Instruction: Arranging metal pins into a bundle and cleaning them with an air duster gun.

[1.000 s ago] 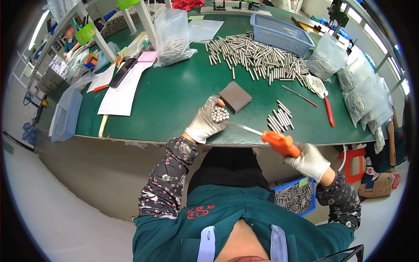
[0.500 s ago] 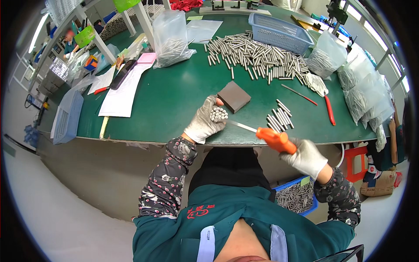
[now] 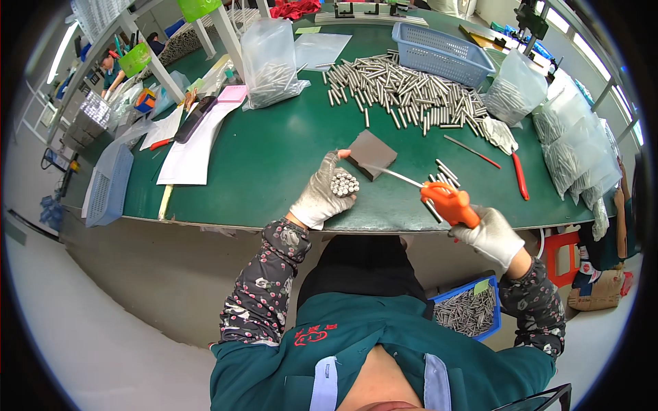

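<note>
My left hand [image 3: 317, 197], in a white glove, is closed round a bundle of metal pins [image 3: 344, 184] whose round ends face up. In my gloved right hand [image 3: 491, 237] is an orange-handled tool [image 3: 449, 201] with a long, thin metal blade. The blade's tip reaches left over the near part of a dark brown block [image 3: 373, 152], apart from the bundle; whether it touches the block I cannot tell. Beyond the orange handle lie several loose pins [image 3: 447, 171], partly hidden by it.
A large heap of metal pins [image 3: 397, 89] spreads before a blue basket [image 3: 442, 55]. Rightward lie a thin red-handled tool [image 3: 473, 152], red-handled pliers [image 3: 519, 175] and bags of pins [image 3: 572, 137]. Papers [image 3: 192, 157] lie left. A blue bin of pins [image 3: 467, 312] stands below the table edge.
My right hand has moved slightly right, with the tool. Its blade has left the side of the bundle and now points over the block. My left hand keeps the pins nearly in place.
</note>
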Tool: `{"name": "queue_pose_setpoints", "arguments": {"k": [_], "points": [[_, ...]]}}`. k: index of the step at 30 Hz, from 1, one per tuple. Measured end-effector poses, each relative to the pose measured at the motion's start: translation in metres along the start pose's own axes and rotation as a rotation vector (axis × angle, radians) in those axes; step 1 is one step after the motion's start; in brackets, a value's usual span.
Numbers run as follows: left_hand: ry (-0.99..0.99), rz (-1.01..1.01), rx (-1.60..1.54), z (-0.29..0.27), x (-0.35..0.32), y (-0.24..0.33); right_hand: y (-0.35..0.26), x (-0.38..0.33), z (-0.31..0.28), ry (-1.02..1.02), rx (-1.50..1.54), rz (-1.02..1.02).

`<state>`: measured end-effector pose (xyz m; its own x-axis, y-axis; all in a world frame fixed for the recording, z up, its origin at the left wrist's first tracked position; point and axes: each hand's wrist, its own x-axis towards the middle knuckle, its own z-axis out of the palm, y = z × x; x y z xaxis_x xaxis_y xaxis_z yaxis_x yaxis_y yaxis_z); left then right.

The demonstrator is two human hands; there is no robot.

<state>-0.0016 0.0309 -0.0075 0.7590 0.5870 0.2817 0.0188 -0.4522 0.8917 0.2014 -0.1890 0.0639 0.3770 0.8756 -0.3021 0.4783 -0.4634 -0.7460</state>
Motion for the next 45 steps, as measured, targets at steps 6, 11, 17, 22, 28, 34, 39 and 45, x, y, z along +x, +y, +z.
{"name": "queue_pose_setpoints", "arguments": {"k": [6,11,17,22,28,34,39,45], "points": [[0.021,-0.052,0.033,0.002,-0.001,-0.003,0.039,0.017,-0.050,0.356,0.195,0.107],[-0.005,0.008,-0.062,0.002,-0.001,-0.014,0.094,0.061,-0.088,0.632,0.200,0.251],[0.009,-0.034,-0.158,0.003,-0.007,-0.015,0.136,0.098,-0.105,0.823,-0.072,0.427],[0.014,-0.082,-0.169,0.001,-0.009,-0.010,0.117,0.093,-0.093,0.768,-0.438,0.424],[0.018,-0.099,-0.050,0.005,0.002,-0.004,0.057,0.073,-0.060,1.030,-0.734,-0.134],[0.010,-0.095,-0.087,-0.001,-0.002,-0.014,-0.078,0.067,0.061,0.430,-0.276,-0.779],[0.257,-0.136,-0.966,0.018,0.000,-0.038,-0.079,0.120,0.131,0.442,-0.300,-0.872],[-0.191,0.005,0.814,-0.025,-0.018,-0.030,-0.083,0.124,0.143,0.325,-0.272,-0.926]]}}
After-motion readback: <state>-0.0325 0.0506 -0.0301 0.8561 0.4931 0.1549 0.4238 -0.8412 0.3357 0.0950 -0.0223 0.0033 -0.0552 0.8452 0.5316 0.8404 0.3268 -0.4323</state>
